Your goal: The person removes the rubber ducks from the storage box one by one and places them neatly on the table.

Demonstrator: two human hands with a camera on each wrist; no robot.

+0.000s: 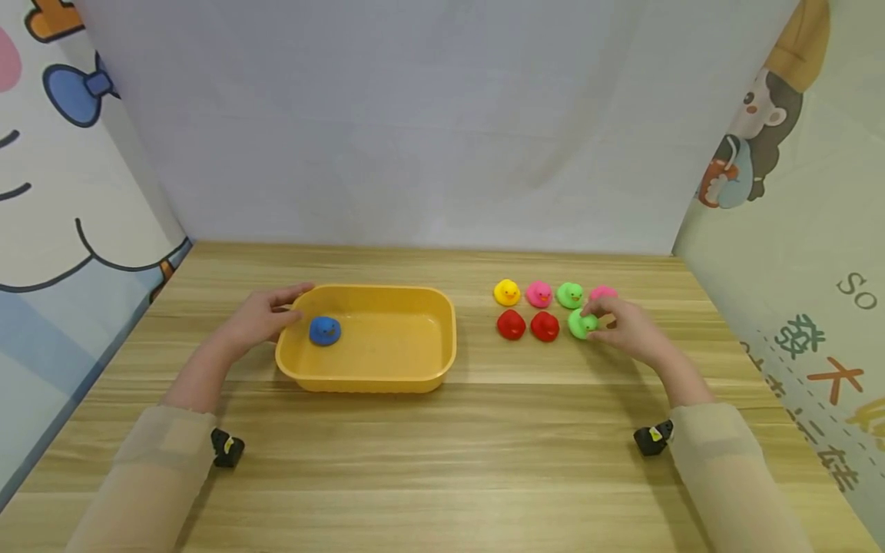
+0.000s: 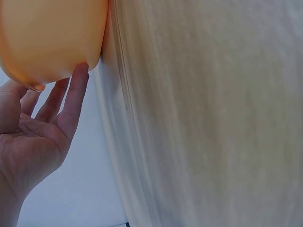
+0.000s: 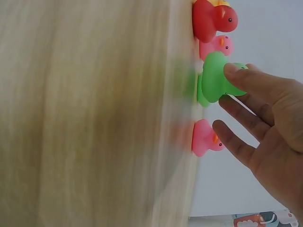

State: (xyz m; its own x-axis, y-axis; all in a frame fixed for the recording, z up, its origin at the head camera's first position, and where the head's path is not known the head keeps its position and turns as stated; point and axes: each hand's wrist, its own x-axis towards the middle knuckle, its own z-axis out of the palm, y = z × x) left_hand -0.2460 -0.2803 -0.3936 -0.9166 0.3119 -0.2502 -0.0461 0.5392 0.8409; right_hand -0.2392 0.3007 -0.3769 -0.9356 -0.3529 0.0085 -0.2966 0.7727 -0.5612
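My right hand (image 1: 625, 329) pinches a green rubber duck (image 1: 581, 324) between thumb and fingertips. In the right wrist view this green duck (image 3: 215, 78) overlaps another green one, and the lower fingers spread away from it. My left hand (image 1: 257, 319) is at the left end of a yellow plastic basin (image 1: 366, 385), thumb over the rim and fingers against the outer wall. In the left wrist view fingertips touch the basin's wall (image 2: 57, 38). A blue rubber duck (image 1: 324, 331) sits inside the basin, near its left end.
Right of the basin, two red ducks (image 1: 512, 325) stand in the front row. Behind them are a yellow duck (image 1: 507, 293), a pink duck (image 1: 539, 294), a green duck (image 1: 570, 296) and another pink duck (image 1: 604, 293), partly hidden by my right hand. A white backdrop (image 1: 429, 153) rises behind the wooden table (image 1: 442, 476).
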